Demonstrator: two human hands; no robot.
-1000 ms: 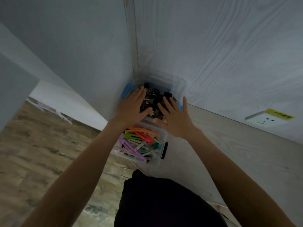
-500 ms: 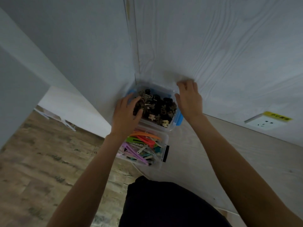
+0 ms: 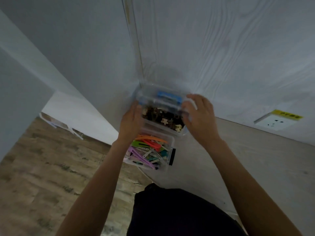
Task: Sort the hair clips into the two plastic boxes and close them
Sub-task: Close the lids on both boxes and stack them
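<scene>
Both arms reach forward, left hand point(image 3: 132, 122) and right hand point(image 3: 199, 116) facing inward.

Yellow label point(image 3: 286, 114) above wall socket point(image 3: 274, 123): text unreadable.

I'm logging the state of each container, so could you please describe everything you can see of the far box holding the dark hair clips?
The far box is clear plastic, tucked into the corner where the two walls meet. It holds dark brown and black clips with a few cream flower-shaped ones. Its clear lid, with a blue handle on it, is tilted above the back rim, not yet shut. The left hand presses its left side; the right hand holds the lid's right end. Its near wall sits against the box of coloured clips.
</scene>
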